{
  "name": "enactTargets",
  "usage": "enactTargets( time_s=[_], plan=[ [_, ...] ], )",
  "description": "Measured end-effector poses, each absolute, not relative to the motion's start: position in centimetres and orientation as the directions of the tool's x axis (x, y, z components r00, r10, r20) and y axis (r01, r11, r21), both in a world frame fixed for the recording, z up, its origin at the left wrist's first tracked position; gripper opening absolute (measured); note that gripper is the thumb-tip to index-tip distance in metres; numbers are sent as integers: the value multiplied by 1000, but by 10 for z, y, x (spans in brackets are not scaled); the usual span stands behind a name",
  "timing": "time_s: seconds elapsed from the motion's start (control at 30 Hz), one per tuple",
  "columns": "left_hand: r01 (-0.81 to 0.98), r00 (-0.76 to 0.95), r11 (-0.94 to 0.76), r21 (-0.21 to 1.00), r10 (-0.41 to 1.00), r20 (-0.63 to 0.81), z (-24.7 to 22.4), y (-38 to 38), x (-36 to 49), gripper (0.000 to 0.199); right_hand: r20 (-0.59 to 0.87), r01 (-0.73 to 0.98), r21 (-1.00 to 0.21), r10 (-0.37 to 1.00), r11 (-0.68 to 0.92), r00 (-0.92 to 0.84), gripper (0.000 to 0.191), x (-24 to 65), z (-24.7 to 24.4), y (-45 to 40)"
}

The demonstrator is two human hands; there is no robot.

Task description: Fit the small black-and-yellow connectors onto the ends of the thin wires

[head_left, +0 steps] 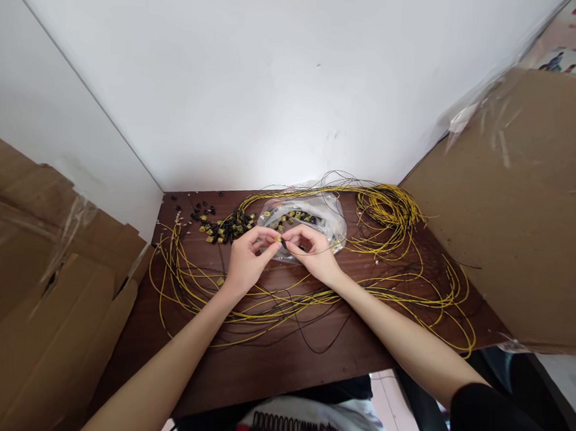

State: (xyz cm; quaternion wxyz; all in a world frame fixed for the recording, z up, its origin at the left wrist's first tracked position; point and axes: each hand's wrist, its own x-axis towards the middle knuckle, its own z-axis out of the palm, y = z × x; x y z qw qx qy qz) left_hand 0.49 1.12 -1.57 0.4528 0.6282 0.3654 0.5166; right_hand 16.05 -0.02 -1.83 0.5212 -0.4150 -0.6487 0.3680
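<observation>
Printed white fabric (pixel 300 411) shows below the counter (pixel 268 377); left hand (pixel 249 255) and right hand (pixel 317 256) pinch a yellow-and-black connector (pixel 280 240) near a clear plastic bag (pixel 334 217).

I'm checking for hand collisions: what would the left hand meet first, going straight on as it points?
Probably the right hand, just across the small part at their fingertips; depth is hard to judge.

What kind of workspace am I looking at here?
Probably a small cable-assembly bench: yellow and black wires spread over a dark brown wooden table, beside a clear plastic bag holding small black-and-yellow connectors.
</observation>
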Motion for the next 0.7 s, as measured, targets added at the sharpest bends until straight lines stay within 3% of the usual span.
enactTargets(
  time_s=[0.3,0.53,0.7],
  plan=[
    [-52,198,-271,961,940,276,-8,8,6,15,368,167,-907,920,387,-135,8,164,-18,2],
    [24,194,-236,971,954,227,-11,10,6,22,333,58,-942,943,331,19,13,164,-15,4],
    [8,203,-194,981,961,189,-14,10,7,18,329,4,-944,944,329,-6,13,163,-10,1]
  ],
)
